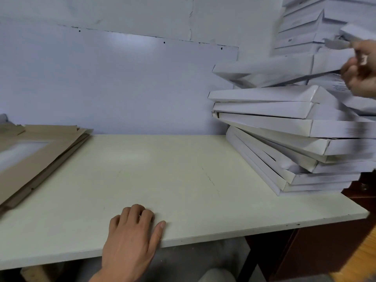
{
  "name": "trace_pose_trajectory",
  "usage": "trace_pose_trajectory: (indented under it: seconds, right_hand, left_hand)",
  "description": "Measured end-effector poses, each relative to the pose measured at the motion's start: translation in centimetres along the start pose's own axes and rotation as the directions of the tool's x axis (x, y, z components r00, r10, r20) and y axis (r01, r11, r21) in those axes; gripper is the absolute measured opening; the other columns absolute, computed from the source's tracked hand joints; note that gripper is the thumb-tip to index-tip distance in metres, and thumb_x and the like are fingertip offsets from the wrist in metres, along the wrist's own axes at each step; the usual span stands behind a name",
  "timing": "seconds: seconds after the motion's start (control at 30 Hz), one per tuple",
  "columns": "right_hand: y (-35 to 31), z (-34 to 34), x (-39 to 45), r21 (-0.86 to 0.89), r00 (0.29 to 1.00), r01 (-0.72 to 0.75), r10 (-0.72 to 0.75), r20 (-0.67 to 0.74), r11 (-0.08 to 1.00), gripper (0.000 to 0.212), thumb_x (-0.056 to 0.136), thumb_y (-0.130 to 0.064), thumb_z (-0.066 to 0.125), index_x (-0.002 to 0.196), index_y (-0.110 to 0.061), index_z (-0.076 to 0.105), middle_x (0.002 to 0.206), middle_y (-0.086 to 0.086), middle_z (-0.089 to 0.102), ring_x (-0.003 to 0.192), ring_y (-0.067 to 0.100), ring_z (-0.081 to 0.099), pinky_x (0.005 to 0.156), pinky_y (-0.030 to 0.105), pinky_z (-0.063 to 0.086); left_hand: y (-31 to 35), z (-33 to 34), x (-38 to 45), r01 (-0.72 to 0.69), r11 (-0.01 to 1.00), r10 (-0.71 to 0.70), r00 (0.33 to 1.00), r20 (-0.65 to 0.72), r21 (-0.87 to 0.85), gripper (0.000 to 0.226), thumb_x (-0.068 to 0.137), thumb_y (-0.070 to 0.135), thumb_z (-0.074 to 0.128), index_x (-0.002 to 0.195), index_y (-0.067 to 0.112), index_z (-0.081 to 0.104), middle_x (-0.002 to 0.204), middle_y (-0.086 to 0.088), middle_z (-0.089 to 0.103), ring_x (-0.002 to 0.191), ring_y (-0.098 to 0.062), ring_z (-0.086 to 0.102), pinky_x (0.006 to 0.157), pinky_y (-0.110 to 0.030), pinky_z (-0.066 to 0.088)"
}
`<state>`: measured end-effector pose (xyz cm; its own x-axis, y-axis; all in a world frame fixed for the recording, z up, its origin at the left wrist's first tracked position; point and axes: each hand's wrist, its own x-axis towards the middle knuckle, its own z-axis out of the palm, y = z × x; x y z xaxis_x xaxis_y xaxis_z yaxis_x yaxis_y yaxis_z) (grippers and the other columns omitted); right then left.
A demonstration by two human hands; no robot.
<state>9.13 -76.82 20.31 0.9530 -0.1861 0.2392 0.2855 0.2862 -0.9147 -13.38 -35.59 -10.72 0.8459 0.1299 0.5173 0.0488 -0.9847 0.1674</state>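
My left hand (132, 235) rests on the front edge of the pale table (162, 169), fingers loosely bent on the surface and thumb stretched out to the right. At the far right my right hand (360, 72) grips the near end of a flat white box (264, 71), lifted and tilted above a leaning stack of similar white boxes (284, 139). The right hand is blurred and partly cut off by the frame edge.
Flattened brown cardboard sheets (36, 153) lie on the table's left side. More white boxes (305, 23) are piled high at the top right against the pale wall. A dark wooden cabinet (325, 241) stands under the table's right end.
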Motion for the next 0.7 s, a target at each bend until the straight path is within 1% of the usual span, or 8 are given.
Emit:
trace_pose_trajectory:
  seconds: [0.07,0.13,0.27,0.3,0.4,0.47,0.63,0.7]
  right_hand:
    - [0.7,-0.2,0.1,0.012,1.000,-0.012,0.012,-0.027,1.000,0.021,0.091,-0.043,0.061,0.108,-0.031,0.059,0.051,-0.016,0.052,0.044,-0.003,0.051,0.044,0.006,0.040]
    - [1.1,-0.4,0.2,0.012,0.999,-0.008,0.009,-0.052,1.000,0.018,0.092,-0.043,0.061,0.102,-0.030,0.056,0.052,-0.015,0.052,0.043,-0.003,0.051,0.043,0.007,0.039]
    - [1.8,-0.9,0.7,0.017,0.995,0.012,-0.011,-0.099,1.000,0.017,0.093,-0.041,0.064,0.087,-0.027,0.056,0.083,-0.003,0.061,0.044,-0.003,0.052,0.043,0.007,0.040]
    - [2.0,-0.9,0.7,0.036,0.995,0.012,-0.008,-0.104,0.999,0.018,0.092,-0.041,0.064,0.083,-0.027,0.056,0.083,-0.004,0.064,0.044,-0.003,0.052,0.043,0.007,0.041]
    - [2.7,-0.9,0.1,0.065,0.995,0.031,-0.025,-0.101,0.997,0.019,0.094,-0.042,0.063,0.083,-0.028,0.056,0.058,-0.012,0.063,0.045,-0.004,0.054,0.043,0.008,0.041]
    - [3.3,-1.1,-0.2,0.038,0.993,0.022,-0.017,-0.119,0.999,0.020,0.094,-0.043,0.063,0.082,-0.028,0.056,0.051,-0.014,0.059,0.047,-0.005,0.056,0.043,0.007,0.041]
    - [4.1,-1.4,-1.3,0.000,0.993,-0.042,0.042,-0.108,0.999,0.020,0.092,-0.047,0.060,0.084,-0.029,0.061,0.068,-0.013,0.071,0.041,-0.005,0.051,0.040,0.006,0.037]
    - [3.8,-1.2,-1.0,-0.069,0.999,-0.044,0.044,0.008,0.997,0.022,0.089,-0.049,0.055,0.093,-0.030,0.067,0.077,-0.014,0.072,0.037,-0.003,0.043,0.034,0.008,0.031]
  left_hand:
    - [0.0,0.0,0.0,0.001,1.000,-0.001,1.000,0.003,0.005,0.060,0.097,0.061,0.015,0.084,0.024,0.062,0.091,0.005,0.055,0.082,-0.024,0.056,0.073,-0.040,0.046]
    - [0.0,0.1,0.1,0.000,1.000,0.000,1.000,0.001,0.005,0.061,0.097,0.061,0.015,0.083,0.024,0.061,0.091,0.006,0.055,0.083,-0.024,0.056,0.073,-0.040,0.046]
    - [0.0,0.1,0.1,-0.002,1.000,0.002,1.000,-0.003,0.010,0.061,0.097,0.061,0.015,0.083,0.024,0.061,0.090,0.005,0.055,0.082,-0.024,0.055,0.072,-0.040,0.045]
    - [0.0,0.1,0.1,-0.003,1.000,0.003,1.000,-0.002,0.013,0.061,0.097,0.061,0.015,0.083,0.024,0.061,0.090,0.005,0.054,0.081,-0.024,0.055,0.072,-0.040,0.045]
    - [-0.1,0.1,0.1,-0.004,1.000,0.004,1.000,0.005,0.015,0.061,0.097,0.061,0.015,0.084,0.023,0.061,0.090,0.005,0.055,0.082,-0.024,0.055,0.073,-0.041,0.045]
    - [-0.1,0.1,0.1,-0.003,1.000,0.003,1.000,0.012,0.013,0.061,0.097,0.061,0.015,0.084,0.023,0.061,0.090,0.005,0.055,0.083,-0.025,0.056,0.073,-0.041,0.045]
    - [-0.1,0.0,0.1,-0.015,1.000,0.014,0.999,0.043,0.018,0.060,0.097,0.061,0.016,0.084,0.023,0.061,0.090,0.005,0.055,0.083,-0.025,0.055,0.072,-0.041,0.045]
    - [-0.2,0.1,0.1,-0.018,1.000,0.018,0.999,0.046,0.018,0.059,0.097,0.061,0.017,0.085,0.024,0.061,0.091,0.005,0.055,0.083,-0.025,0.055,0.072,-0.041,0.045]
